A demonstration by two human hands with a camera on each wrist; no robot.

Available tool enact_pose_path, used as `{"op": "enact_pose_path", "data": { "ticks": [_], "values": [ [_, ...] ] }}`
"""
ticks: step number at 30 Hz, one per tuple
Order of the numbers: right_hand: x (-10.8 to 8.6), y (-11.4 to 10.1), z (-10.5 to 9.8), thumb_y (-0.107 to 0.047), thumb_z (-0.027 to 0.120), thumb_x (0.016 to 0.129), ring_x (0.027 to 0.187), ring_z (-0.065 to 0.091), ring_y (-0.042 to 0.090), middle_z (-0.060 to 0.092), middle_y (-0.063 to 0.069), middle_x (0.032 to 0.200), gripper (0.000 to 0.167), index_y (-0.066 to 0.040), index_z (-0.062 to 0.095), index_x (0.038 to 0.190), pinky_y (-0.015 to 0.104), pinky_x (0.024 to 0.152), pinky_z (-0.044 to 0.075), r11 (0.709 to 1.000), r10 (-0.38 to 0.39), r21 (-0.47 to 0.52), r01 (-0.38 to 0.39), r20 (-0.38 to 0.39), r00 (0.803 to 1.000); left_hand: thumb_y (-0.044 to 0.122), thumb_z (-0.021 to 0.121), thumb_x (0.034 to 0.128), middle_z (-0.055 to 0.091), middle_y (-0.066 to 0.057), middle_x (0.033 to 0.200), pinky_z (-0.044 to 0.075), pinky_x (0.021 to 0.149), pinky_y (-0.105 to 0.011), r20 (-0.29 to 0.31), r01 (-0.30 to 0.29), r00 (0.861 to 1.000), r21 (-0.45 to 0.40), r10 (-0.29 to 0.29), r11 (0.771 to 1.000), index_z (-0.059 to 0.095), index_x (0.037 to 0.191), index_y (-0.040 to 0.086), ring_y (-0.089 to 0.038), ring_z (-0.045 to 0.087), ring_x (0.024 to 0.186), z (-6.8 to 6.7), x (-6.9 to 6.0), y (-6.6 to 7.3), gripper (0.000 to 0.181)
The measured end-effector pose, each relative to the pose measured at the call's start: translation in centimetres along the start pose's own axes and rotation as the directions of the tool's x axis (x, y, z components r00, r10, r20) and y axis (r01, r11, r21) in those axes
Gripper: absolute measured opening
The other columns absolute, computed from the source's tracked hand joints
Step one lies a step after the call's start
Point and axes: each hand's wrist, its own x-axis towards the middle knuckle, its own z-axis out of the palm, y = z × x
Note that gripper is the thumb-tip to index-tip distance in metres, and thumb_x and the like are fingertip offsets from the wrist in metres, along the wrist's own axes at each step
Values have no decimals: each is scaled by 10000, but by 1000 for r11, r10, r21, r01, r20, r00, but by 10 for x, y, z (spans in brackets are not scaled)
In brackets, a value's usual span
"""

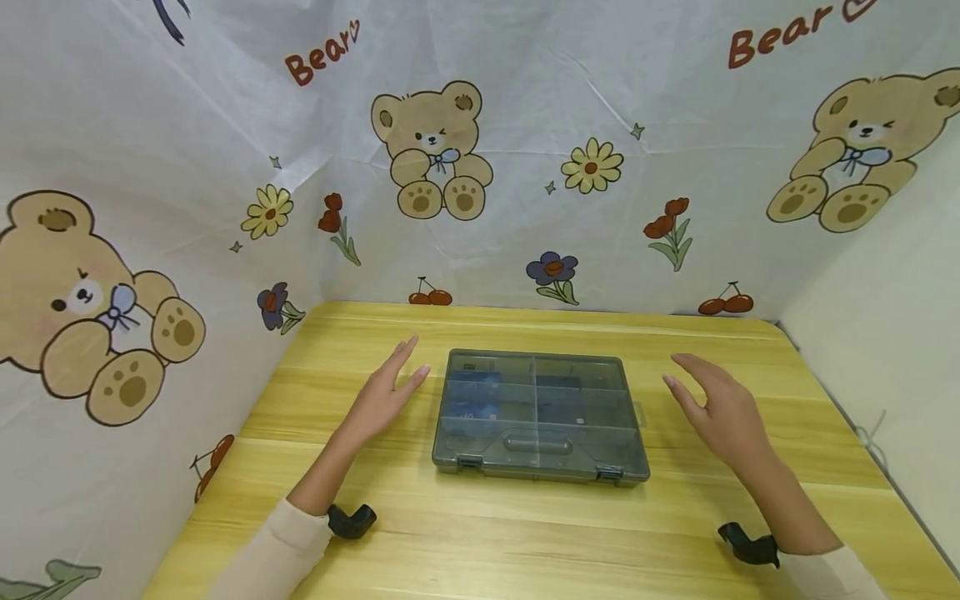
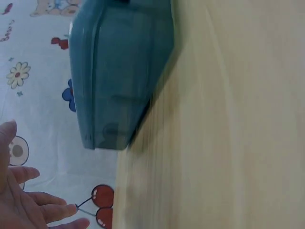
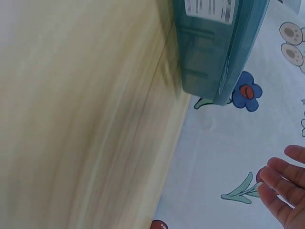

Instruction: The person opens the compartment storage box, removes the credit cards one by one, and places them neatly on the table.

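Note:
A closed, see-through grey-green box (image 1: 536, 454) lies flat on the wooden table, its two latches facing the person; blue items show dimly through the lid. To the left of the box my left hand (image 1: 378, 400) is held apart from it, fingers extended and thumb spread. On the other side my right hand (image 1: 723, 417) is likewise held off the box, fingers relaxed and holding nothing. The left wrist view shows the box's side (image 2: 119, 76) and the left hand (image 2: 33, 200) away from it. In the right wrist view a barcode label (image 3: 210, 8) is on the box, with the right hand (image 3: 286, 183) lower right.
The wooden table (image 1: 480, 533) meets a white cloth (image 1: 517, 225) printed with bears, flowers and cherries, which hangs behind it and along the left side. A pale wall (image 1: 885, 308) stands at the right. Each wrist wears a black strap.

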Motion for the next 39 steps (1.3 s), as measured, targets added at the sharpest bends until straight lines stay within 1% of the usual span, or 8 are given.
{"op": "enact_pose_path", "data": {
  "ticks": [4,7,10,12,22,25,29,39],
  "values": [
    [-11,-7,-1,-160,737,945,1158,609,457,657,232,1276,401,-9,656,1307,625,884,511,1000,-18,21,19,-37,999,563,496,1030,250,-55,1667,316,1174,-594,28,12,1000,-211,-6,977,277,1619,292,-347,294,1497,10,-1,-4,684],
    [-21,-12,-1,-83,790,878,1106,651,413,692,193,1227,400,-26,693,1261,348,965,539,999,-35,37,37,-68,997,499,520,1044,288,-92,1648,336,1174,-556,46,20,999,-300,-6,954,299,1616,194,-368,341,1472,17,-1,-7,686],
    [-29,-17,0,-8,832,795,1054,675,374,717,164,1173,436,-33,721,1216,44,964,393,996,-64,50,69,-95,993,435,537,1054,302,-145,1633,362,1165,-521,70,23,998,-365,2,931,294,1613,129,-382,353,1463,24,0,-10,681],
    [-34,-20,0,14,848,755,1033,680,356,727,153,1141,449,-32,736,1188,-29,959,284,994,-91,58,97,-107,990,405,553,1054,296,-158,1633,382,1153,-497,85,32,996,-401,2,916,290,1613,117,-378,356,1461,29,0,-11,681],
    [-50,-38,5,-49,884,715,950,695,182,742,35,1056,368,-108,792,1066,41,875,473,967,-207,124,223,-126,970,372,596,1038,242,-126,1658,382,1150,-435,157,90,987,-500,-12,861,227,1631,141,-322,319,1487,47,-1,-18,736],
    [-53,-43,9,-239,846,838,918,696,163,737,6,1038,242,-107,800,1035,63,857,502,943,-268,162,291,-149,952,391,604,1030,247,-102,1659,360,1169,-434,173,111,985,-511,-24,852,234,1629,148,-293,308,1495,51,0,-21,745],
    [-56,-49,16,-473,646,977,889,694,167,737,-8,1017,413,-93,809,990,78,864,510,912,-330,194,360,-171,928,393,618,1022,251,-76,1660,349,1178,-440,178,130,983,-528,-40,839,241,1627,160,-269,315,1494,54,0,-24,750],
    [-61,-55,24,-484,596,999,826,679,128,713,-50,958,428,-130,820,919,95,772,541,893,-384,194,406,-145,912,409,657,996,262,-19,1656,338,1179,-390,175,147,983,-577,-53,803,316,1603,175,-237,289,1504,63,-1,-31,734]
  ]
}}
